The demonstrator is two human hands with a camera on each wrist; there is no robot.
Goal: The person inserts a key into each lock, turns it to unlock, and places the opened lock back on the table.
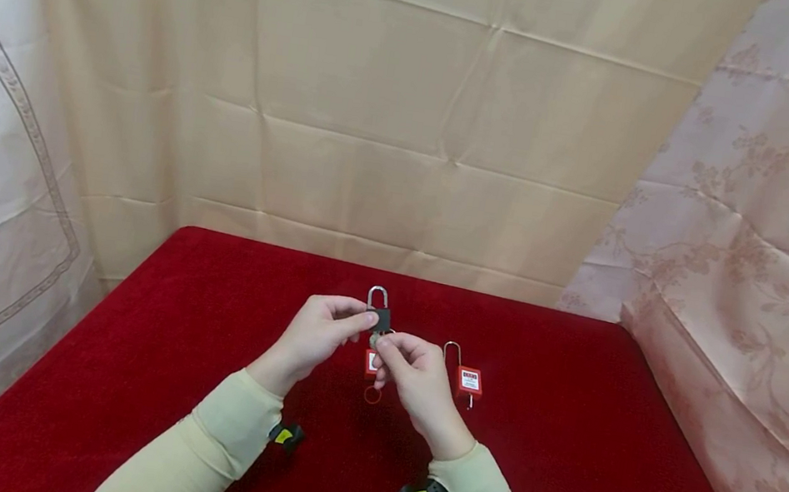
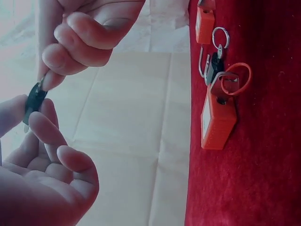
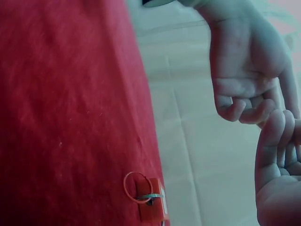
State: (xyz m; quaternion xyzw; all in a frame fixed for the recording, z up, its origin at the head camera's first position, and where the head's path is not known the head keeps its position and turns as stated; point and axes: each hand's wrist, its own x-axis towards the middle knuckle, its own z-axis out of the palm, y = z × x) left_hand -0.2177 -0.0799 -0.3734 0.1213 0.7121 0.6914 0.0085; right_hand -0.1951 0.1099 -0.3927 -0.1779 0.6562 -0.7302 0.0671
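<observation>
In the head view my left hand point(image 1: 322, 332) pinches a small black padlock point(image 1: 380, 320) between thumb and fingers, its silver shackle point(image 1: 377, 294) pointing up and away. Just below it, my right hand point(image 1: 422, 376) pinches a small key point(image 1: 374, 341) at the padlock's bottom end. Both hands are raised above the table; the left wrist view shows the key point(image 2: 42, 81) against the black padlock point(image 2: 34, 100). Whether the shackle is fastened I cannot tell. Fingers hide the padlock in the right wrist view.
Beneath the hands lies a red padlock point(image 2: 218, 122) with a red ring point(image 2: 240, 80). Another red padlock point(image 1: 470, 381) lies to the right, a key at its bottom. A black padlock-like piece point(image 2: 215, 68) with a silver ring point(image 2: 220, 37) sits between them. Red cloth point(image 1: 564, 438) covers the table.
</observation>
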